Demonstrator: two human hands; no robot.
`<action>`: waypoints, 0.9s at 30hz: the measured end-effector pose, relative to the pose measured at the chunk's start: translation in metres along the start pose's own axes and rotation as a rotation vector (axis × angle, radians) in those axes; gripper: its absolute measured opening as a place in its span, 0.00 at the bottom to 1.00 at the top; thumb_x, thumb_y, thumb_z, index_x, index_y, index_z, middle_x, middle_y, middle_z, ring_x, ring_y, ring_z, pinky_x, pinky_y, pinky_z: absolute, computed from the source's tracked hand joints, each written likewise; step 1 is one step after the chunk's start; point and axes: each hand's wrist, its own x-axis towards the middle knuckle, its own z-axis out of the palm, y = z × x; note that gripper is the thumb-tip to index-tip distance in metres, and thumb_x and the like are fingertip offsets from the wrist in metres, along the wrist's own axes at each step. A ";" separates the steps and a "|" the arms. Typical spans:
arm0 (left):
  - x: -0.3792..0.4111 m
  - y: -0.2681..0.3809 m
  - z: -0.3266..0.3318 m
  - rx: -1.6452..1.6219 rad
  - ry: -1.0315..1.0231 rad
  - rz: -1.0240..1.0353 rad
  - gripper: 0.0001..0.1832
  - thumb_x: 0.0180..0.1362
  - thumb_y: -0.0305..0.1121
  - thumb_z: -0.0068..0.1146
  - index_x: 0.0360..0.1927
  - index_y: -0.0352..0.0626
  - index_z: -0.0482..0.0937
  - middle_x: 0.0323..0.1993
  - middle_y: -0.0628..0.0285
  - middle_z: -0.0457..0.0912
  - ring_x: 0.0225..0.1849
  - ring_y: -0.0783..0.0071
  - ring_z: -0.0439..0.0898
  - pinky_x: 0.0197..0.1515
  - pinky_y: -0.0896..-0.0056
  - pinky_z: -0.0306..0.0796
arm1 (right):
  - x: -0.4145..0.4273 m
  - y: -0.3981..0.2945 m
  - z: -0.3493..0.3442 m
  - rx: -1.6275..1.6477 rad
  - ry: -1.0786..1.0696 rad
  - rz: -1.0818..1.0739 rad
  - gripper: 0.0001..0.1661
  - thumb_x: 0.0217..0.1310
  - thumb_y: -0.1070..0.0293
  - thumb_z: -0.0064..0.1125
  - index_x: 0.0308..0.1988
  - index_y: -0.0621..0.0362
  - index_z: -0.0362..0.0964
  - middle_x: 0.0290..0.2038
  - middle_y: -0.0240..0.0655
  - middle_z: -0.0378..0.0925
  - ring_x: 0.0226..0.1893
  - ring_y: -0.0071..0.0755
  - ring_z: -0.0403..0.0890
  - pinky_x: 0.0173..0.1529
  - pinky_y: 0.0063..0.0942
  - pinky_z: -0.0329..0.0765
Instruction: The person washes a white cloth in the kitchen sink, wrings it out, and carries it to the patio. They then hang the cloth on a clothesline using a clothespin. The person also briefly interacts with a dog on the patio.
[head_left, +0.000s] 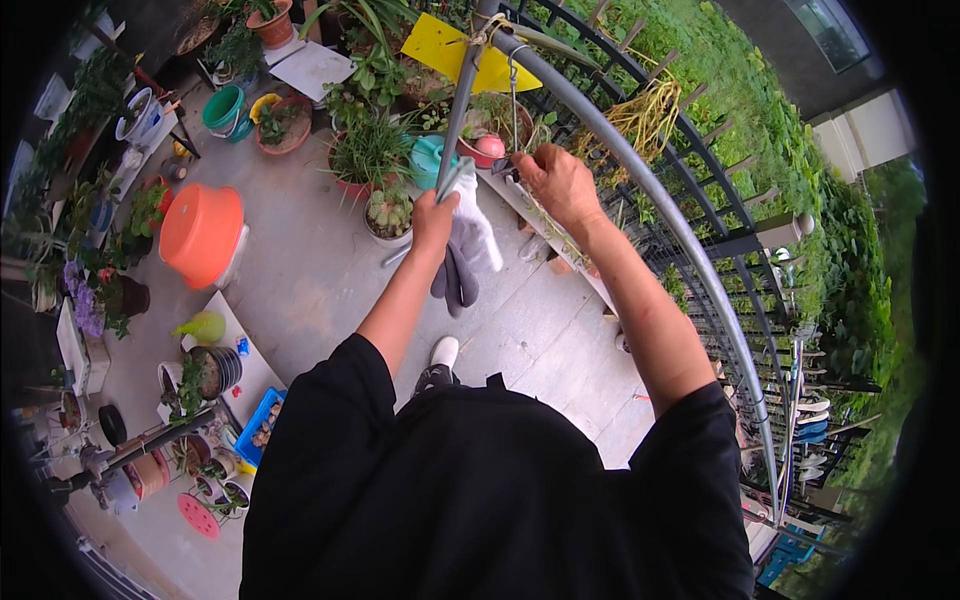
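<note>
My left hand (435, 221) is closed on a pair of work gloves, a white knit part (476, 221) and dark grey fingers (454, 279) hanging below it. A grey metal pole (459, 97) runs down to this hand; whether my fingers also grip it cannot be told. My right hand (561, 186) is up and to the right, its fingertips pinching a small dark clip (501, 166). That clip is at the lower end of a thin metal hanger rod (514, 105), hooked over a curved metal rail (600, 124).
Yellow sheets (435, 49) are tied at the pole's top. Beyond the rail stands a dark metal fence (720, 210). Potted plants surround the paved floor (315, 300), among them a succulent pot (388, 214). An orange basin (201, 234) and a blue crate (259, 427) are on the left.
</note>
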 end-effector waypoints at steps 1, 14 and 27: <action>0.003 0.001 -0.001 -0.111 -0.014 -0.008 0.12 0.57 0.33 0.56 0.41 0.37 0.77 0.34 0.63 0.80 0.35 0.74 0.77 0.40 0.72 0.70 | 0.002 0.003 -0.002 -0.003 -0.023 -0.027 0.27 0.60 0.48 0.48 0.34 0.65 0.73 0.30 0.55 0.78 0.37 0.58 0.79 0.44 0.45 0.74; 0.016 0.074 0.017 -0.603 -0.390 -0.163 0.14 0.63 0.30 0.49 0.51 0.38 0.71 0.44 0.56 0.79 0.43 0.67 0.80 0.45 0.62 0.75 | -0.005 0.018 -0.014 0.266 -0.206 -0.098 0.19 0.63 0.56 0.54 0.38 0.64 0.71 0.30 0.47 0.78 0.32 0.45 0.79 0.39 0.37 0.74; 0.030 0.092 0.029 -0.628 -0.410 -0.280 0.11 0.62 0.30 0.50 0.47 0.38 0.71 0.40 0.56 0.79 0.40 0.63 0.81 0.42 0.58 0.77 | -0.001 0.038 -0.010 0.301 -0.358 -0.085 0.18 0.64 0.57 0.52 0.37 0.63 0.70 0.25 0.36 0.73 0.28 0.30 0.73 0.36 0.29 0.71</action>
